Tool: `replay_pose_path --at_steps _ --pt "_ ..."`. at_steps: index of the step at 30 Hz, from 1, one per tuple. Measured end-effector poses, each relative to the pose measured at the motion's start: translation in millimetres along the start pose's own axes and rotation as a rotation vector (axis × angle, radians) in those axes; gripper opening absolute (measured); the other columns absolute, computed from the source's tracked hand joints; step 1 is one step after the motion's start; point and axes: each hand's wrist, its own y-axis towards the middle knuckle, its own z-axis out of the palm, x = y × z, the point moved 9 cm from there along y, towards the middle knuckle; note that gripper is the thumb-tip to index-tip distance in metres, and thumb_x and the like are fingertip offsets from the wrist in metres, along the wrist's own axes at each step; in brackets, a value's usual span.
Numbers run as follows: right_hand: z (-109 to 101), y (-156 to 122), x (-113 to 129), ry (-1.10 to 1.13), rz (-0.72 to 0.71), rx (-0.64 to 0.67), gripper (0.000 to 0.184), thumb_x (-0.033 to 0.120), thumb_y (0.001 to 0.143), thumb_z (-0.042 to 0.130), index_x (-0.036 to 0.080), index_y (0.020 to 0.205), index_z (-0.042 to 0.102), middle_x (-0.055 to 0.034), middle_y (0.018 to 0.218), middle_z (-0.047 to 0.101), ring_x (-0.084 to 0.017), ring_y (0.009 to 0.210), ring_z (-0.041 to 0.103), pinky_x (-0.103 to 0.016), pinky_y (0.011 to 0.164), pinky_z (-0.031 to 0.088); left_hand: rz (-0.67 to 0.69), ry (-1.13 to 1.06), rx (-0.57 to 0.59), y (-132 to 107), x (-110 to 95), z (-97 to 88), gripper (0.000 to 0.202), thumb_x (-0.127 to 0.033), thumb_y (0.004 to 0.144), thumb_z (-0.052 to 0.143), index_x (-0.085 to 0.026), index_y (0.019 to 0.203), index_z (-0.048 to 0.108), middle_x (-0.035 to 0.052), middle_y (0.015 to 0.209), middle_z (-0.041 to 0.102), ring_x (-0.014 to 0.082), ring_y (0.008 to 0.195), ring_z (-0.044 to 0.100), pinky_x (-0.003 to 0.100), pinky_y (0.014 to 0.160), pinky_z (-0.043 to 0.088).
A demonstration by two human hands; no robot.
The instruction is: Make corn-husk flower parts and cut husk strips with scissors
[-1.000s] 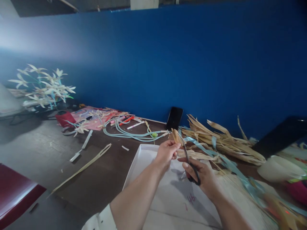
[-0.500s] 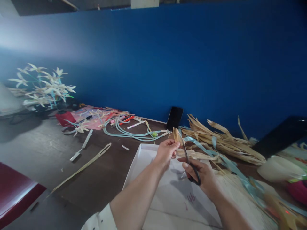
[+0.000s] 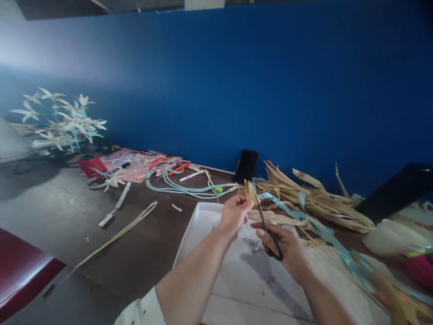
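Note:
My left hand [image 3: 234,215] pinches a small dried husk piece [image 3: 249,190] and holds it upright over a white box lid [image 3: 203,225]. My right hand [image 3: 287,246] grips black-handled scissors [image 3: 267,225]; their blades point up and touch the husk piece just right of my left fingers. Both hands hover above the lid, close together.
A pile of dried husks [image 3: 314,198] with a pale blue ribbon [image 3: 324,232] lies behind my hands. A black phone [image 3: 246,166] leans on the blue wall. Teal cords [image 3: 182,187], pink paper [image 3: 130,164], husk flowers [image 3: 61,122] and a long husk strip [image 3: 118,234] lie left. A white bowl [image 3: 392,237] sits right.

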Motion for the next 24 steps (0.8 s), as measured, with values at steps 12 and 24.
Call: replay_pose_path --at_steps 12,24 --pt "2 2 -8 -0.039 0.043 0.015 0.049 0.054 0.076 0.061 0.017 0.108 0.069 0.0014 0.056 0.054 -0.013 0.054 0.051 -0.026 0.052 0.042 -0.014 0.061 -0.024 0 -1 -3.6 0.022 -0.030 0.064 0.067 -0.015 0.067 0.051 -0.0001 0.059 0.057 0.0027 0.037 0.033 0.019 0.037 0.018" --pt "-4 5 -17 -0.064 0.007 -0.013 0.047 0.049 0.077 0.062 0.017 0.112 0.067 0.0011 0.059 0.057 -0.014 0.056 0.052 -0.026 0.052 0.040 -0.053 0.170 0.045 2 9 0.3 0.025 -0.035 0.064 0.068 -0.016 0.065 0.052 -0.0019 0.054 0.053 0.0034 0.034 0.033 0.020 0.036 0.020"
